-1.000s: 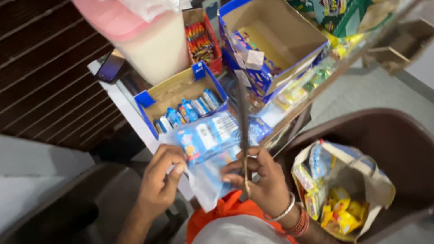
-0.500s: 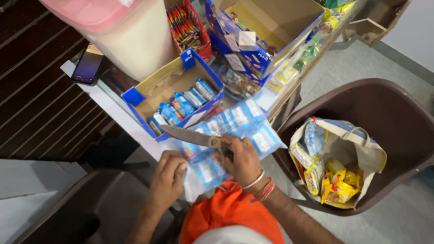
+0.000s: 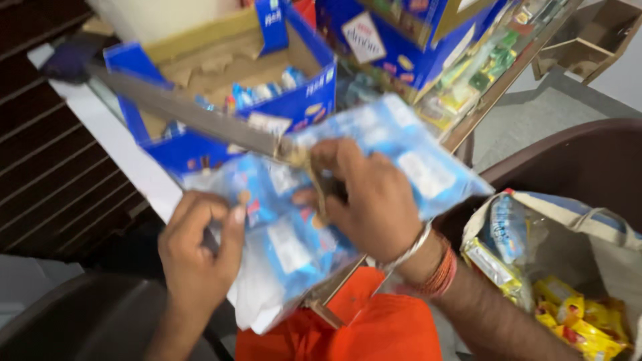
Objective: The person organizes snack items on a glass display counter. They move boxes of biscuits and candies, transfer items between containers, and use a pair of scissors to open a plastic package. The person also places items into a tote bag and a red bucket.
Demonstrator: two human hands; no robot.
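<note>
In the head view, the right hand [image 3: 378, 200] is clenched around the handle of a long grey blade [image 3: 187, 113] that lies across a clear bag of blue packets [image 3: 314, 214], while the left hand [image 3: 197, 257] pinches the bag's lower left edge between thumb and fingers. Behind them, an open blue cardboard box [image 3: 301, 100] holds a few small blue packets, and at the right a cloth bag [image 3: 602, 234] holds yellow and clear snack packs.

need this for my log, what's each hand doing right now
left hand: closed on the blue snack pack
right hand: closed on the scissors
</note>
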